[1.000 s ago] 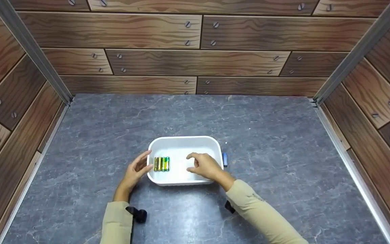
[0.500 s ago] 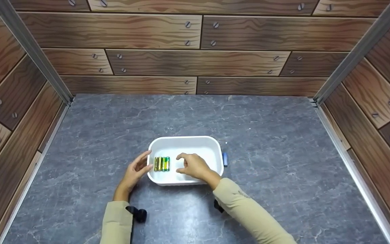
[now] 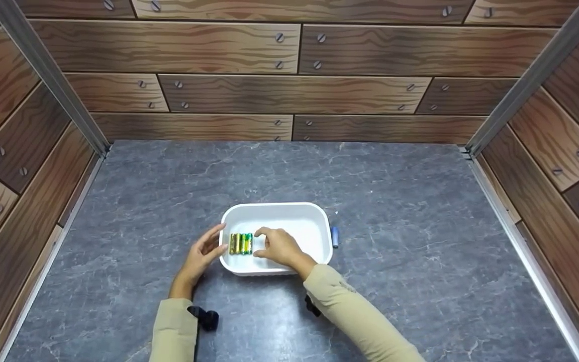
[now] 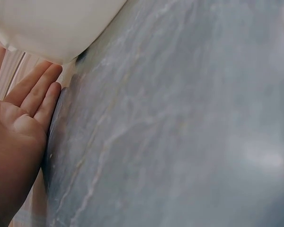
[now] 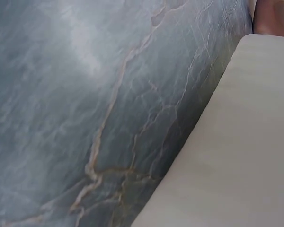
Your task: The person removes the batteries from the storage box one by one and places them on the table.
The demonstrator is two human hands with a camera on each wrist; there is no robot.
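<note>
A white plastic tub [image 3: 284,270] stands on the dark marbled tabletop. Inside it, at the left end, several gold-and-green batteries [image 3: 240,244] lie side by side in a row. My right hand [image 3: 280,247] reaches into the tub from the right. Its thumb and forefinger stand apart in a C shape just right of the green battery, with nothing visible between them. At the tub's left rim my left hand [image 3: 203,254] rests with thumb and fingers spread. The left wrist view shows the fingers [image 4: 35,92] extended up to the tub's outer wall [image 4: 52,28].
Outside the tub's right wall lies a blue cylinder [image 3: 334,237] that looks like a battery. Wood-patterned panels [image 3: 289,93] enclose the tabletop [image 3: 289,171] at the back and sides. In the right wrist view, the tub's side [image 5: 232,142] fills the lower right.
My right hand has moved left across the tub, up beside the row of batteries, its fingers keeping their C shape. My left hand, the tub and the batteries have stayed put.
</note>
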